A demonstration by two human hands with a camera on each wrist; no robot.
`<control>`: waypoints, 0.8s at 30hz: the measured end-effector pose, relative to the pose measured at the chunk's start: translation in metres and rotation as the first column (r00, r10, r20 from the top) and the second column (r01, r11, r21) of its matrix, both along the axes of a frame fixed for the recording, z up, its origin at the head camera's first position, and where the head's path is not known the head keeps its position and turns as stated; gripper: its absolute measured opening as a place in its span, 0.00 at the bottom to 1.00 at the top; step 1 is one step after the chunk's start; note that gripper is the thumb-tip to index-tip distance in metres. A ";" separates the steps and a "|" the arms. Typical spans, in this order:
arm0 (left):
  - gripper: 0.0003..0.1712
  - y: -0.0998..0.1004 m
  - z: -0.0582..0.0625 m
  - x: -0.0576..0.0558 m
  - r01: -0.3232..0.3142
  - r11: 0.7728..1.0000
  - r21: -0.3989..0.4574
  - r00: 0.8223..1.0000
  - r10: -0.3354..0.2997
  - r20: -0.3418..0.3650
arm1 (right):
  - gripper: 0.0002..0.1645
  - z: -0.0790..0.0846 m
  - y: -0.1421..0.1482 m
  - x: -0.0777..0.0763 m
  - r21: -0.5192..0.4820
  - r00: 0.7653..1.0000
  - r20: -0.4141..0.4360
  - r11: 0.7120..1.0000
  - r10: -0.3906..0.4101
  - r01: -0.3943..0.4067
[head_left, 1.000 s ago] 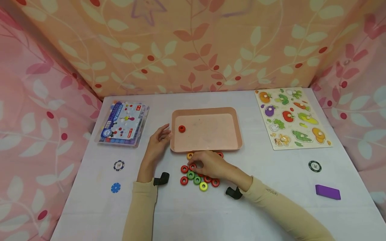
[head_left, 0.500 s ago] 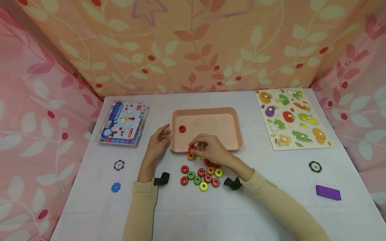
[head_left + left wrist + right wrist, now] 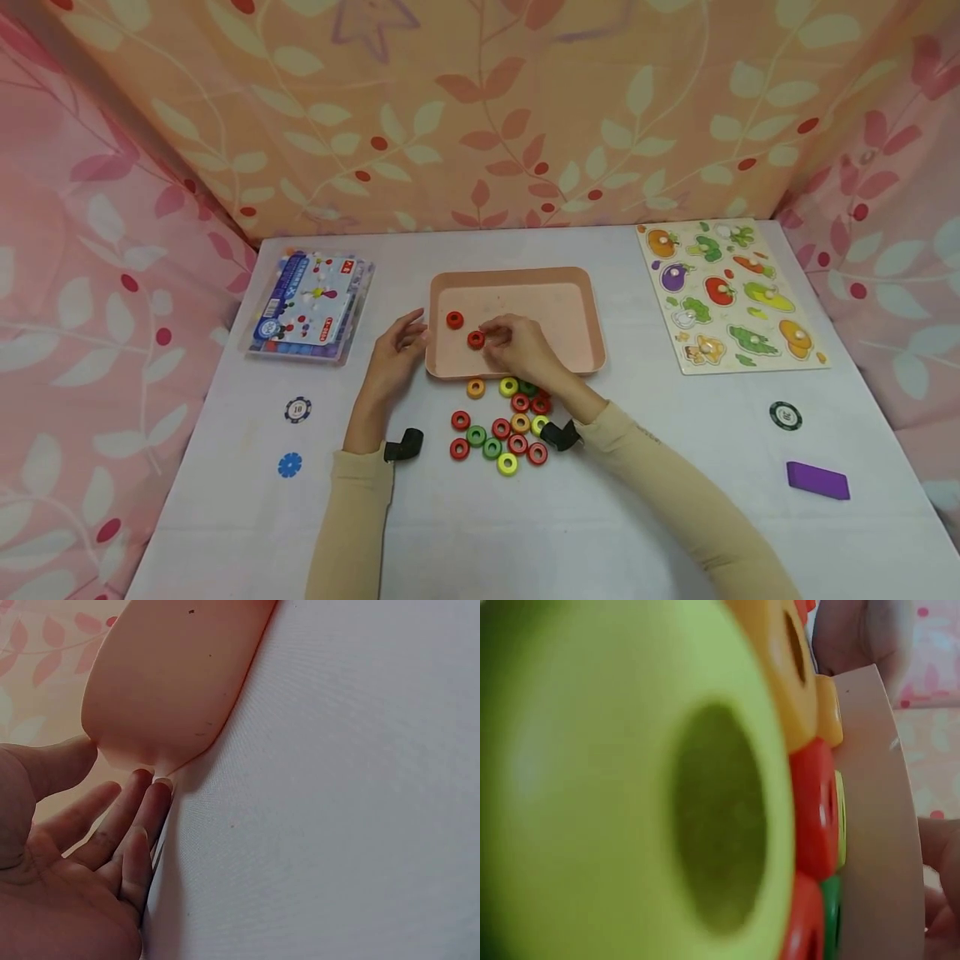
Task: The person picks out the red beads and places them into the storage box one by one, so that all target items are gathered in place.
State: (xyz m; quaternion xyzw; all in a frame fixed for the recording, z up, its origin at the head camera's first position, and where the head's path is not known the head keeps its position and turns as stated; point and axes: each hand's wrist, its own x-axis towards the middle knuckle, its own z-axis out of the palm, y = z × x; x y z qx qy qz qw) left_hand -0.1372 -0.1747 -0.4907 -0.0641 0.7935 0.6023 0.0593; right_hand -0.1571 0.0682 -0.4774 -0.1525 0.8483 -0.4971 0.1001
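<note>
In the head view, my right hand [image 3: 519, 346] is over the pink tray [image 3: 540, 325] and pinches a red ring [image 3: 476, 340] at its fingertips. Another red ring [image 3: 454, 320] lies in the tray, up and to the left. My left hand [image 3: 396, 346] rests against the tray's left end. In the left wrist view, that left hand [image 3: 90, 840] touches the outside of the tray [image 3: 172, 682] with thumb and fingertips, fingers loosely bent. Only part of my right hand [image 3: 939, 881] shows in the right wrist view, beyond the tray wall.
Several red, green, orange and yellow rings [image 3: 492, 448] lie in front of the tray. A plastic box [image 3: 307, 304] stands at left, a vegetable puzzle board [image 3: 731, 296] at right. Round chips [image 3: 297, 409] and a purple block [image 3: 817, 481] lie toward the sides.
My right hand picked a red ring from the group before the tray and carried it up over the rim into the tray. My left hand stays at the tray's end.
</note>
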 end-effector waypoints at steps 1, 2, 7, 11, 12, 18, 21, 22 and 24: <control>0.29 0.000 0.000 0.000 0.000 1.000 -0.001 1.000 0.000 -0.001 | 0.22 0.001 -0.001 0.000 -0.029 1.000 0.023 1.000 0.004 -0.003; 0.29 0.000 0.000 0.000 -0.001 1.000 -0.001 1.000 0.001 -0.004 | 0.24 0.001 -0.002 -0.001 -0.060 0.999 0.046 0.998 0.009 -0.006; 0.28 0.000 -0.001 0.000 -0.001 1.000 0.004 1.000 0.001 -0.008 | 0.28 0.005 -0.003 0.000 -0.134 0.993 0.111 0.991 0.035 -0.020; 0.28 0.000 -0.002 -0.001 -0.002 1.000 0.008 1.000 0.002 -0.008 | 0.25 0.005 -0.001 0.001 -0.101 0.996 0.076 0.994 0.053 -0.045; 0.28 0.000 -0.002 -0.001 -0.001 1.000 0.005 1.000 0.002 -0.005 | 0.24 0.006 0.001 0.002 -0.088 0.997 0.057 0.995 0.060 -0.055; 0.28 -0.001 -0.001 -0.001 -0.002 1.000 0.002 1.000 0.002 0.011 | 0.18 0.017 0.015 0.015 -0.051 0.990 -0.059 0.991 0.125 -0.128; 0.29 0.000 0.000 -0.001 0.000 1.000 0.009 1.000 0.000 0.021 | 0.15 0.024 0.021 0.026 -0.056 0.982 -0.087 0.984 0.166 -0.171; 0.29 0.000 0.001 -0.001 0.000 1.000 0.012 1.000 -0.001 0.025 | 0.14 0.026 0.022 0.029 -0.052 0.979 -0.091 0.981 0.183 -0.188; 0.29 0.001 0.007 0.000 0.005 1.000 0.014 0.999 -0.005 0.031 | 0.14 0.029 0.022 0.037 -0.054 0.970 -0.086 0.971 0.228 -0.233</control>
